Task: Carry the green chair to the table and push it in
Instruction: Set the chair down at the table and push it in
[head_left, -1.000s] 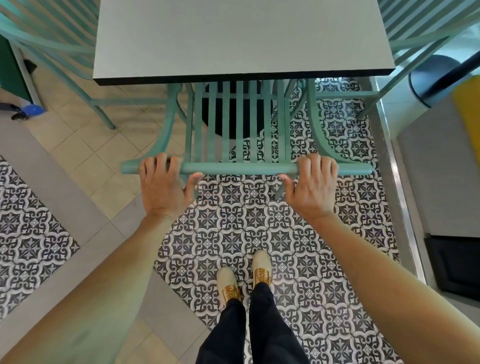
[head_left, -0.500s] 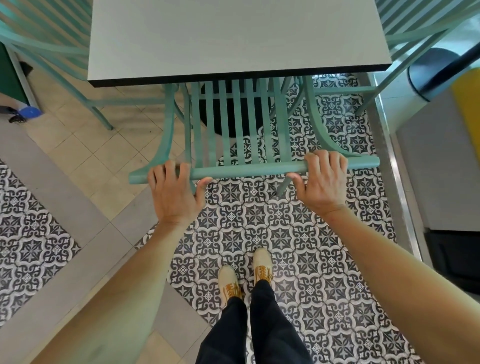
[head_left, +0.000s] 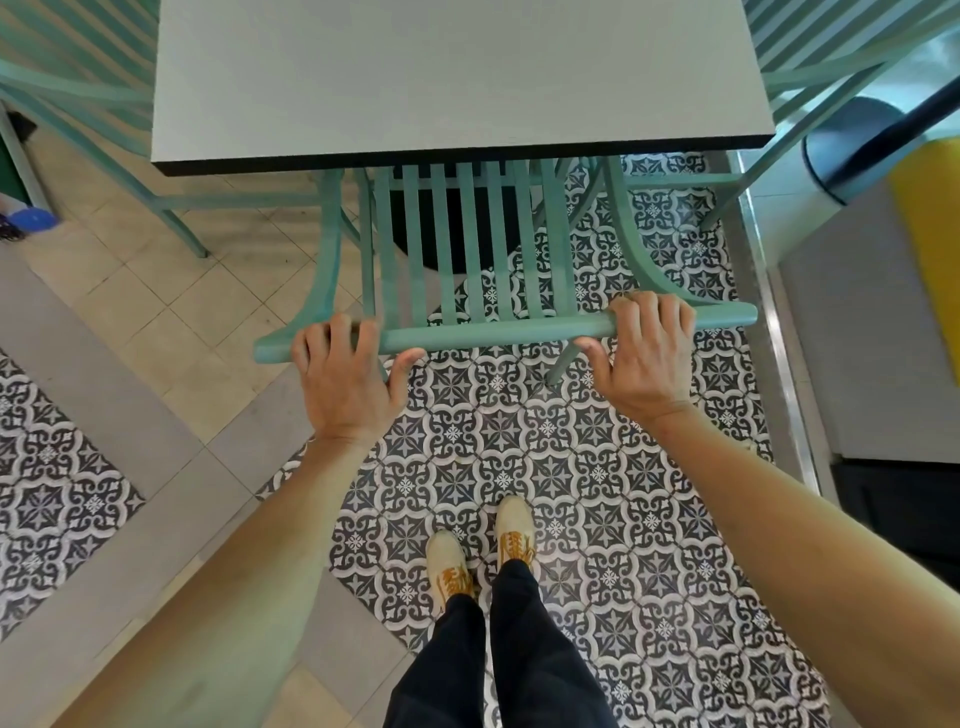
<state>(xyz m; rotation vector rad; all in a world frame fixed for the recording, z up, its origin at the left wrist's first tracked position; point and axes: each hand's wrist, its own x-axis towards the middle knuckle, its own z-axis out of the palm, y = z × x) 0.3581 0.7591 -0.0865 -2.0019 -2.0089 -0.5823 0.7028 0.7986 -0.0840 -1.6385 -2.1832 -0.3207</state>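
The green chair (head_left: 488, 332) stands in front of me with its slatted back toward me and its seat hidden under the grey table (head_left: 441, 78). My left hand (head_left: 348, 379) grips the left part of the chair's top rail. Over the rail's right part curls my right hand (head_left: 644, 358). The rail slopes slightly, its left end nearer to me than its right. The table's black front edge overhangs the upper ends of the slats.
More green chairs stand at the table's left (head_left: 78, 104) and right (head_left: 831, 78). A metal floor strip (head_left: 779, 338) and a grey wall base run along the right, with a yellow panel (head_left: 930, 249) beyond. My feet (head_left: 483, 561) stand on patterned tiles.
The chair's top rail has tilted, its left end swinging back toward me, and more of the slats shows below the table edge. Both hands kept their grip.
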